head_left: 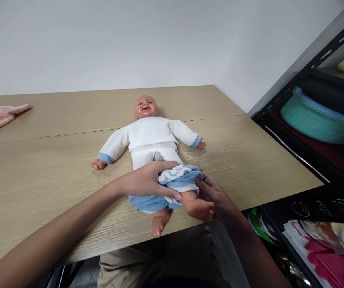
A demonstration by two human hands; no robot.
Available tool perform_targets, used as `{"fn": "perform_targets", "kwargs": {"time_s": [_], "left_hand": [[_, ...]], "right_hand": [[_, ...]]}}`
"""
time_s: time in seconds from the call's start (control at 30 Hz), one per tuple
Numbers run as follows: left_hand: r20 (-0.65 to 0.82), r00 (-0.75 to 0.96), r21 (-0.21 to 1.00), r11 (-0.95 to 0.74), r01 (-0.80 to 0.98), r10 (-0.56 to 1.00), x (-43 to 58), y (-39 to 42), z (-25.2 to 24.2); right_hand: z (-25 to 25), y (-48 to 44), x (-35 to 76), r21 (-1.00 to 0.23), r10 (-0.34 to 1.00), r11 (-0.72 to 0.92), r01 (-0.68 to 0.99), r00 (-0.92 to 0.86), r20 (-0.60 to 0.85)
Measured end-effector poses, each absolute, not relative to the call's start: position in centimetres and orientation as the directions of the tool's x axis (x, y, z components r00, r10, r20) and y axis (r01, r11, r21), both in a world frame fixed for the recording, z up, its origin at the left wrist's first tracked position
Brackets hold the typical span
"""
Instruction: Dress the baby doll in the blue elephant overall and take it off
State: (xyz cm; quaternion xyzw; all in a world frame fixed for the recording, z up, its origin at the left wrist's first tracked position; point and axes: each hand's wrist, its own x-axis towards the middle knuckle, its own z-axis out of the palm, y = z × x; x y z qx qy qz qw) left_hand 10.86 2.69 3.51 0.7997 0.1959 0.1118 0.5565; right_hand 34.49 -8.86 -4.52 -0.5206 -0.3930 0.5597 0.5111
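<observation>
A baby doll (153,132) in a white top with blue cuffs lies on its back on the wooden table, feet toward me. It wears white doll pants (141,158) with blue leg ends. My left hand (147,180) grips the pant leg on the right side of the view, thumb over the cloth near the ankle. From the other side my right hand (209,186) holds the same bunched blue cuff (186,176), its fingers partly hidden behind it. The doll's bare foot (198,208) sticks out below the cuff, slightly raised. Its other foot (160,222) reaches toward the table's front edge.
A pink cloth (0,117) lies at the left of the table (54,160). To the right stands a black shelf (298,160) with a teal basin (322,116). Lower down are a green-rimmed round item (257,228) and a pink item (334,262). A white wall (114,44) closes off the back.
</observation>
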Motion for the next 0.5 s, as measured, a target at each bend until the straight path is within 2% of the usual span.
{"fn": "perform_targets", "kwargs": {"time_s": [0.1,0.17,0.23,0.3,0.37,0.43,0.5], "left_hand": [[-0.028,0.843,0.908,-0.339,0.245,0.537,10.7,1.8,4.4],[-0.016,0.783,0.893,-0.344,0.291,0.622,10.1,0.8,4.9],[0.005,0.705,0.861,-0.361,0.358,0.709,9.0,-0.6,4.9],[0.042,0.619,0.815,-0.385,0.432,0.784,7.6,-2.4,4.3],[0.063,0.546,0.794,-0.373,0.480,0.836,5.9,-4.3,3.1],[0.042,0.476,0.804,-0.313,0.505,0.878,4.5,-6.0,1.6],[-0.003,0.438,0.836,-0.238,0.494,0.899,3.4,-7.1,0.3]], "right_hand": [[-2.8,-8.5,35.1,-0.893,0.956,-0.273,-0.359,-0.001,-0.292],[-1.9,-8.3,35.5,-0.864,0.945,-0.321,-0.389,-0.068,-0.320],[-1.2,-7.7,36.0,-0.915,0.953,-0.302,-0.266,-0.120,-0.280],[-0.6,-6.8,36.7,-0.982,0.970,-0.185,-0.048,-0.171,-0.174],[-0.2,-5.7,37.3,-0.990,0.958,-0.073,0.119,-0.269,-0.103],[-0.3,-4.6,37.6,-0.990,0.940,-0.059,0.131,-0.327,-0.099],[-0.6,-3.6,37.5,-0.990,0.938,-0.130,0.048,-0.318,-0.139]]}}
